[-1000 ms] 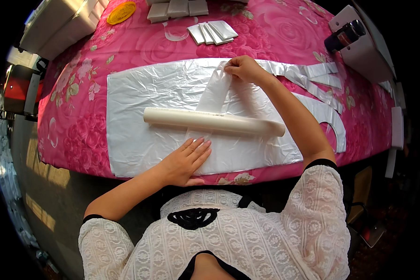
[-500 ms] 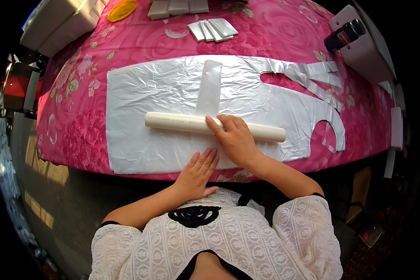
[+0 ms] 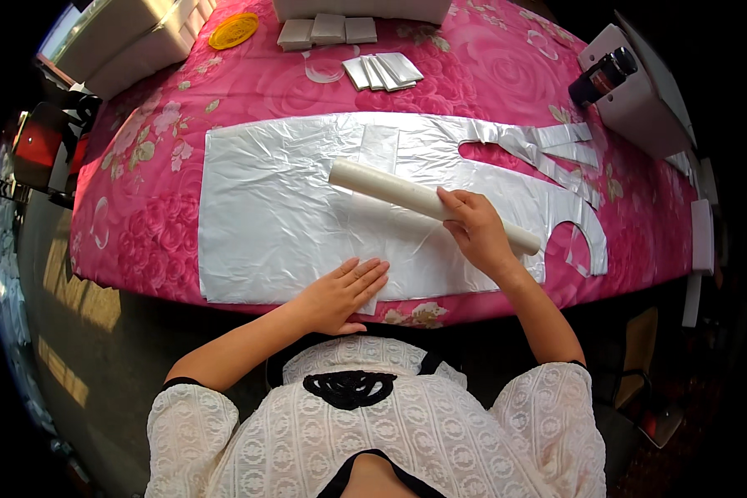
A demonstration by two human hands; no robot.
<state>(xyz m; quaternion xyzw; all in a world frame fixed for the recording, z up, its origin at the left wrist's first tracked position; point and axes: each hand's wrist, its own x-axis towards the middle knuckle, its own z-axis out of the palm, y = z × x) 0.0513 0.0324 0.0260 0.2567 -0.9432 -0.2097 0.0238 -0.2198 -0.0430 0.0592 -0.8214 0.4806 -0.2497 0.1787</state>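
A large silvery-white plastic sheet (image 3: 266, 199), apron-shaped with cut-outs and straps at its right end, lies spread before me, slightly creased. Down its middle runs a narrow pale plastic strip (image 3: 379, 146), its near end poking past the sheet's front edge. My left hand (image 3: 340, 295) rests flat near that end, fingers stretched out and together. In my right hand (image 3: 480, 231) is a white plastic pipe (image 3: 390, 188), gripped right of its middle. The pipe slants from far left to near right over the sheet; whether it touches the sheet I cannot tell.
A pink floral tablecloth (image 3: 153, 207) covers the table. Folded silvery packets (image 3: 382, 71) lie beyond the sheet, more small packets (image 3: 329, 30) behind them. White boxes (image 3: 133, 50) stand far left; a dark bottle (image 3: 603, 76) is by a white box (image 3: 639, 108) at right. A yellow round piece (image 3: 233, 31) lies far left.
My right hand has moved right and taken the pipe off the strip, its left end swinging away from me. The strip lies flatter now. My left hand stays pressed near the front edge.
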